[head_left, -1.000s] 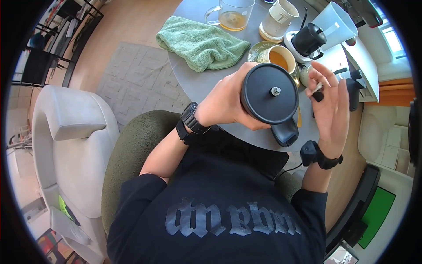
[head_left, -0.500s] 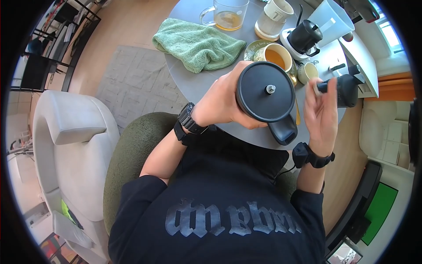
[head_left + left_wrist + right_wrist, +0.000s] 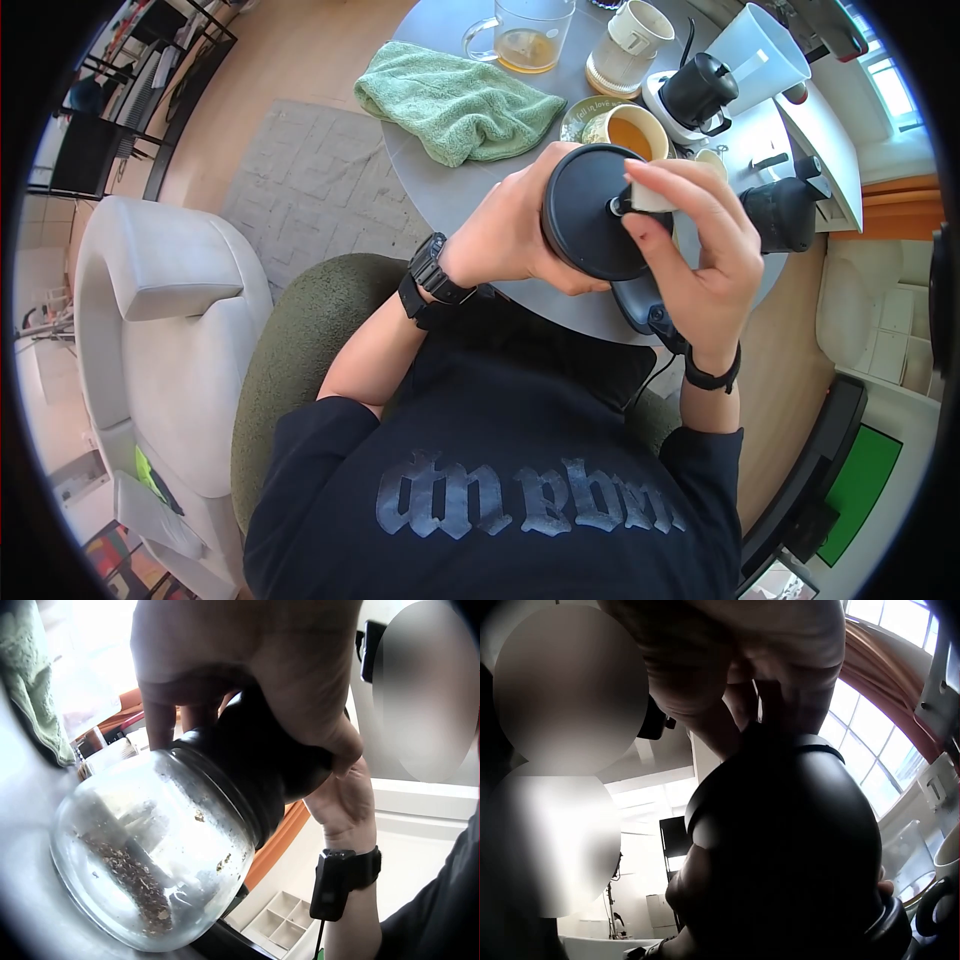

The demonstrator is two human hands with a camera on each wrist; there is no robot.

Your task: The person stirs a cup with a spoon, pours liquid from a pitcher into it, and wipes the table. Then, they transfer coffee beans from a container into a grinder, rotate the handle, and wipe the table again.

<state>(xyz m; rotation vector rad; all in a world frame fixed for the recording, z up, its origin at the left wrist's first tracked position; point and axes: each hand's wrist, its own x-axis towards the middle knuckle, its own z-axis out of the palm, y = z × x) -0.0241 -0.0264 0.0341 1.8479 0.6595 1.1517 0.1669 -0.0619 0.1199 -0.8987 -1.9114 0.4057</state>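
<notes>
In the head view my left hand (image 3: 505, 235) grips the side of a black round-topped device (image 3: 585, 225). My right hand (image 3: 705, 250) pinches a small pale piece (image 3: 652, 198) against the metal stem at the top's centre. Below the black body, the left wrist view shows a clear glass jar (image 3: 82, 825) with brown coarse bits (image 3: 135, 889) inside; the left hand (image 3: 247, 652) wraps the black part above it. Dark in the right wrist view, the black body (image 3: 795, 840) stands under the right hand (image 3: 742, 660), whose fingertips meet its top.
On the grey table (image 3: 430, 185) are a green towel (image 3: 460, 100), a glass mug (image 3: 530, 45), a cup of amber liquid (image 3: 628, 135) on a saucer, a ribbed cup (image 3: 625, 60), a black pot (image 3: 700, 90) and a clear container (image 3: 765, 60). A black kettle-like vessel (image 3: 785, 215) stands at the right.
My right hand has moved left from beside the device onto its top, bringing the small piece to the stem. My left hand keeps its grip in nearly the same place.
</notes>
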